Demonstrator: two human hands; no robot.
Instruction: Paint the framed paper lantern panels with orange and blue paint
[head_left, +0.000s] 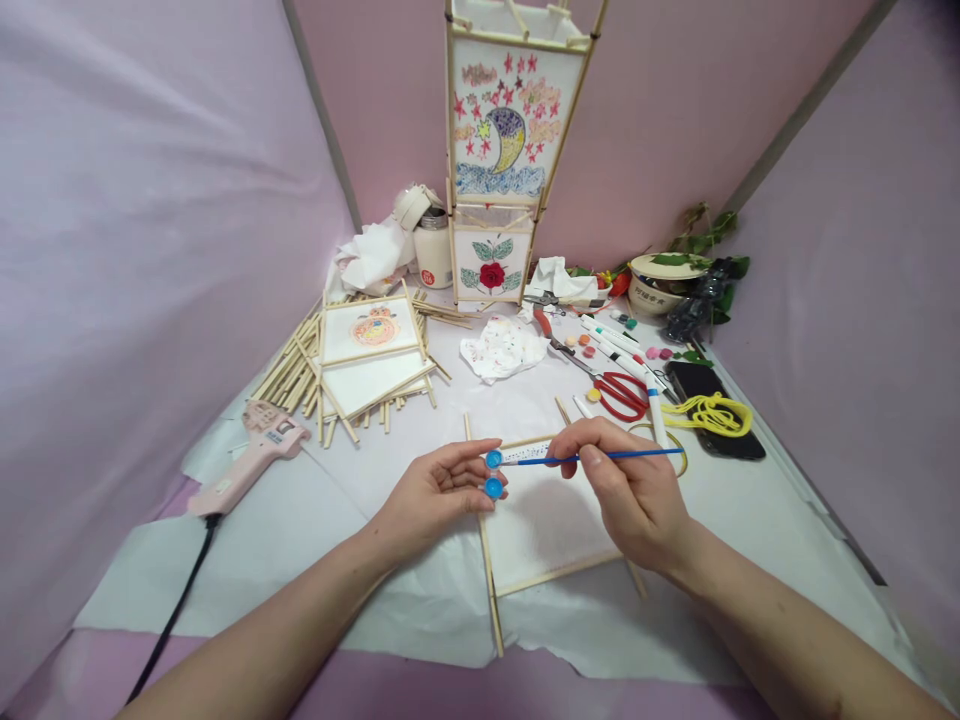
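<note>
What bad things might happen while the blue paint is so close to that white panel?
1. The left hand holds two small blue paint pots right over the edge of the white framed panel; tipping them could drip blue onto it.
2. The right hand holds the paintbrush low across the panel, so a slip might smear a stray mark.
3. The right forearm lies near the frame's edge and might nudge it.

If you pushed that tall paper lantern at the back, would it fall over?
Probably, yes. The lantern is tall and narrow on thin stick legs, so it likely tips easily. It looks light, just paper on sticks, and the painted paper panels could tear if poked.
</note>
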